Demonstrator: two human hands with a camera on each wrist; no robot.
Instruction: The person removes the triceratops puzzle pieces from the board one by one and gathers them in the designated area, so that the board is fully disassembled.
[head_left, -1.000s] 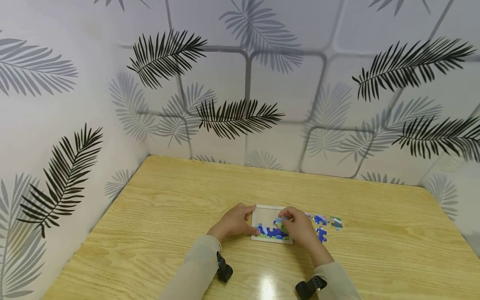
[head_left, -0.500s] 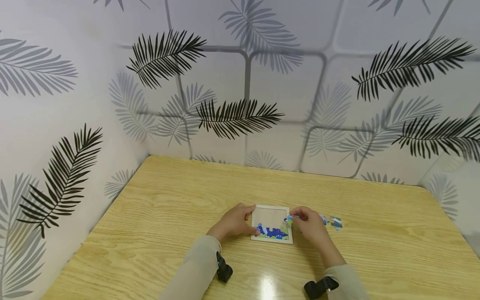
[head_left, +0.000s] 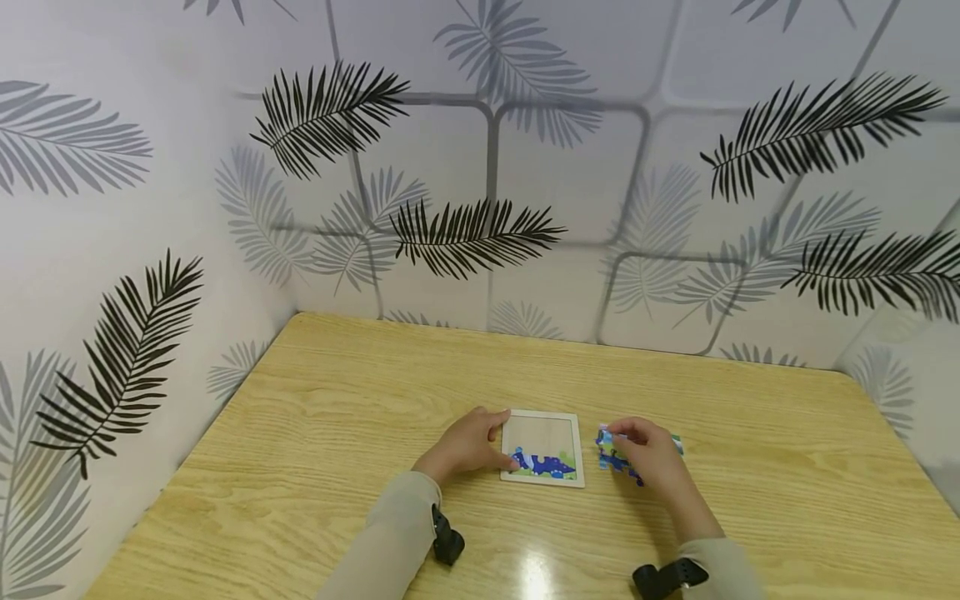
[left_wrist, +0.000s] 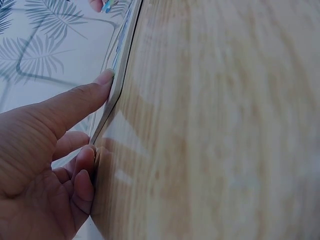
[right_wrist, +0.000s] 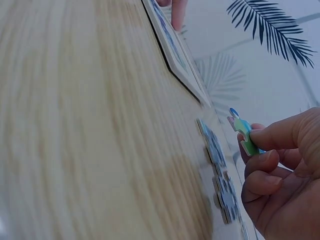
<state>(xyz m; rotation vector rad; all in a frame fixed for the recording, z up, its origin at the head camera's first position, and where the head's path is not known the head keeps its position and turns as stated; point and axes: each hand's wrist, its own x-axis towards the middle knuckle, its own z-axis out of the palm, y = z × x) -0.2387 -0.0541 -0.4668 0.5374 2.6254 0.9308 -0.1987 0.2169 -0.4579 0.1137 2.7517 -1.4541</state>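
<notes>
My left hand (head_left: 465,443) grips the left side of a shallow wooden puzzle tray (head_left: 542,432), thumb on its near left corner and a finger at the far left corner. Along the tray's near side lies a row of fitted dinosaur pieces (head_left: 551,466), mostly blue and purple; the upper part shows bare wood. Right of the tray, my right hand (head_left: 652,455) pinches a green and light-blue jigsaw piece (right_wrist: 248,139) between thumb and fingers. It hovers over loose jigsaw pieces (right_wrist: 215,150) on the table, which the hand partly hides in the head view.
The wooden table (head_left: 360,392) runs back to a wall (head_left: 555,167) printed with leaves. A green-edged loose piece (head_left: 678,444) shows just beyond the right hand. Black wrist straps with cameras (head_left: 448,542) sit on both forearms.
My right hand has moved right, from above the tray to the loose pieces, still pinching the piece. My left hand has kept its hold on the tray.
</notes>
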